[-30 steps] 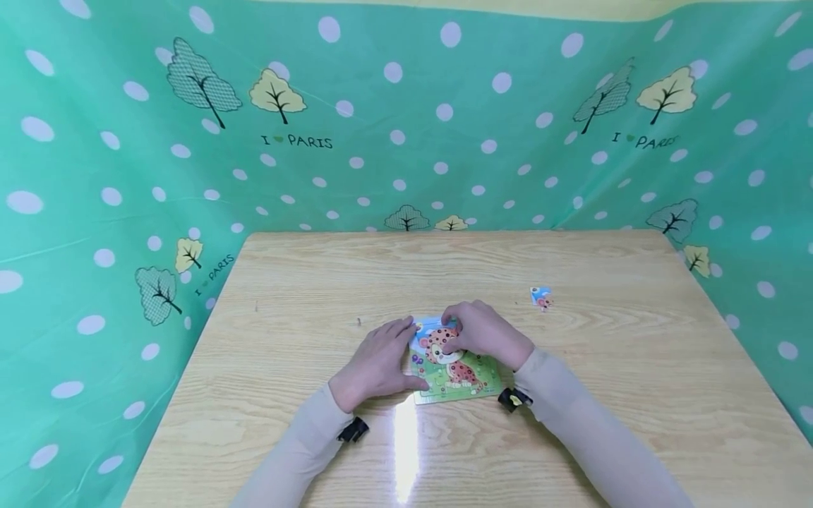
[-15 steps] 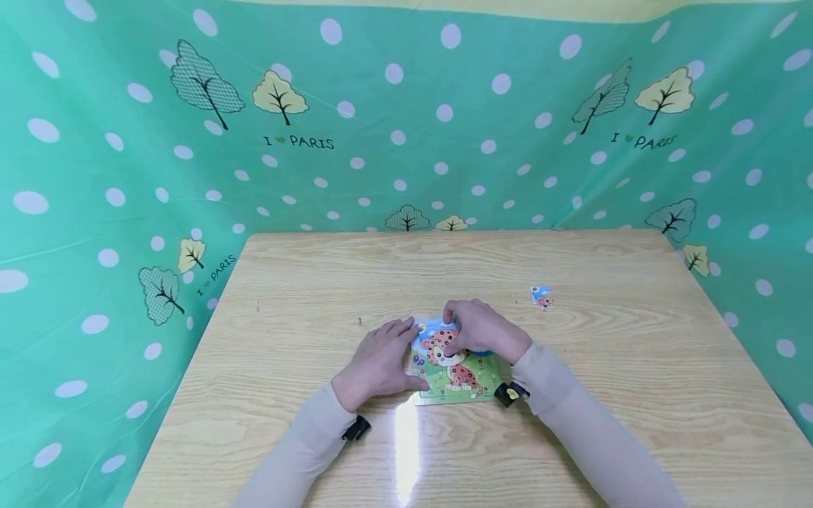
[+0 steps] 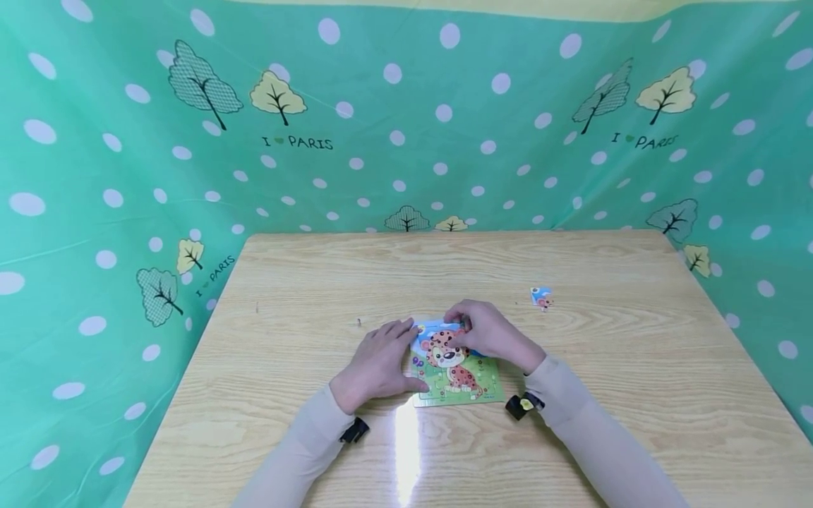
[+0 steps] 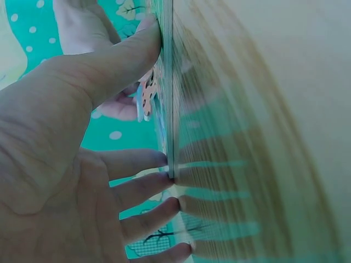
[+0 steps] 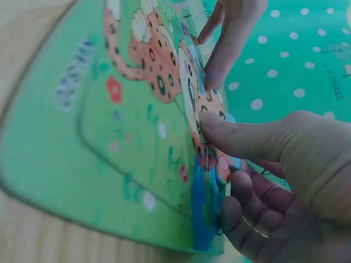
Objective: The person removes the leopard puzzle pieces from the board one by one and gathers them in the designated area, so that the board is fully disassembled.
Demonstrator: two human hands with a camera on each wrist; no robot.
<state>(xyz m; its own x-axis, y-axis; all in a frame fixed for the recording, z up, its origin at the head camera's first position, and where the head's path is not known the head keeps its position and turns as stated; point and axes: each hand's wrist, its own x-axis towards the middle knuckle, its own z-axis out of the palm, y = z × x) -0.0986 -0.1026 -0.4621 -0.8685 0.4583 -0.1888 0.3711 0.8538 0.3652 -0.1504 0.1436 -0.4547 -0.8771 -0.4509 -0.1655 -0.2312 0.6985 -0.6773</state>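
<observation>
A jigsaw puzzle (image 3: 466, 394) with a spotted leopard cub on green grass and blue sky lies flat on the table. My left hand (image 3: 378, 363) rests along its left side, its thumb on the lower left corner and its fairly straight fingers at the upper left edge. At the upper right of the picture, my right hand (image 3: 488, 330) pinches a spotted puzzle piece (image 5: 222, 164) between thumb and fingers. In the left wrist view this puzzle piece (image 4: 147, 97) stands tilted up from the board. The fingers partly cover it. A blue patch shows in the board below it.
Another puzzle piece (image 3: 542, 298), with blue sky and part of a spotted animal, lies on the wooden table (image 3: 317, 282) to the upper right. A green dotted cloth (image 3: 406, 92) hangs behind and beside the table.
My right hand has shifted slightly right, with its wrist turned a little. More of the leopard's face shows beneath its fingers. The left hand stays where it was.
</observation>
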